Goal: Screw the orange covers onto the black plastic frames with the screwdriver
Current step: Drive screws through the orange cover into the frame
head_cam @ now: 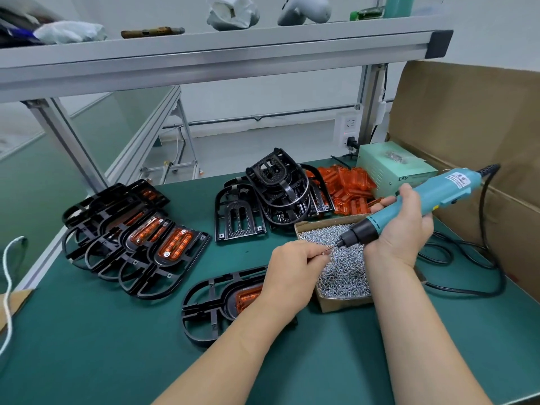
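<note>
Over the cardboard box of screws [339, 267] on the green tabletop [87, 346], the right hand [406, 229] holds its grip pressed around the teal screwdriver [409, 206], tip pointing down-left. The left hand [295, 270] pinches a small screw at that tip — fingers pressed together. A black frame with orange cover [222, 302] lies beneath the left wrist; finished frames [134, 238] lie left, bare frames [263, 197] and loose orange covers [347, 191] behind the box.

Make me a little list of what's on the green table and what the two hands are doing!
Right hand: holds the blue electric screwdriver, tip pointing left and down.
Left hand: fingers pinch a small screw at the screwdriver's tip.
Screw box: cardboard, full of silver screws.
Frame being worked on: black, orange cover in it, partly under the left hand.
Finished stack: frames with orange covers, left side.
Loose orange covers: piled at the back.
Empty frames: piled in the middle.
</note>
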Tool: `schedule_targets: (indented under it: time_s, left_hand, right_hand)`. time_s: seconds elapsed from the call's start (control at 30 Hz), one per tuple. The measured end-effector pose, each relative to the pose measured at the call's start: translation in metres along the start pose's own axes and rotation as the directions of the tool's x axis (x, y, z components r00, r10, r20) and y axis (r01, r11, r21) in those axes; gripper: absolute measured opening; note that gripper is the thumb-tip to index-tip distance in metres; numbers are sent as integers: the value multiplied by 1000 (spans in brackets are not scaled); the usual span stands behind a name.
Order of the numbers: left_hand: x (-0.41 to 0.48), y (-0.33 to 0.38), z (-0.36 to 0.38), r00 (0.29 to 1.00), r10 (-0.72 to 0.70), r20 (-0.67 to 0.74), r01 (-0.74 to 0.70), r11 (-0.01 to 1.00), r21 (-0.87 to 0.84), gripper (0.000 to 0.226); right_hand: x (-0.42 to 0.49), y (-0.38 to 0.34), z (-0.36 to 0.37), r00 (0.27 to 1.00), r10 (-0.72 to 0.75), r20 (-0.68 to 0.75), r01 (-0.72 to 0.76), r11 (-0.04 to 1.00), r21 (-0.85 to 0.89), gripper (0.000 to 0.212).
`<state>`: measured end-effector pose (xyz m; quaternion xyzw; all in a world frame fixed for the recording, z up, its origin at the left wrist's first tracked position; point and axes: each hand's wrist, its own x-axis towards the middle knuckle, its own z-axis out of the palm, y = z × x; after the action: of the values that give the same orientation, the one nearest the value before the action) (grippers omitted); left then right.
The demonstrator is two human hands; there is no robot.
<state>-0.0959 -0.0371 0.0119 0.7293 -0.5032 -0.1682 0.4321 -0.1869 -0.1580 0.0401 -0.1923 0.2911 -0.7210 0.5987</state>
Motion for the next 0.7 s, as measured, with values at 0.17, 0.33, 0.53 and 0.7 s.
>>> schedule_targets:
  time_s: [0.17,0.33,0.53,0.7]
  left_hand:
    - [-3,-3,-6,1000,11,-16,-11,1000,9,15]
    - [-6,-3,-8,999,14,-34,-12,999,45,13]
    - [-12,-5,-12,998,-9,-59,16,994,111,11]
    - [-15,-4,-16,994,26,-105,6,957,290,16]
  right_hand:
    - [-4,1,2,1000,-19,21,20,999,-29,16]
    - [-8,7,0,998,-39,54,44,995,-88,13]
    - [-14,8,5,987,-106,123,123,982,-140,13]
    - [-22,9,6,970,-142,196,178,967,-181,16]
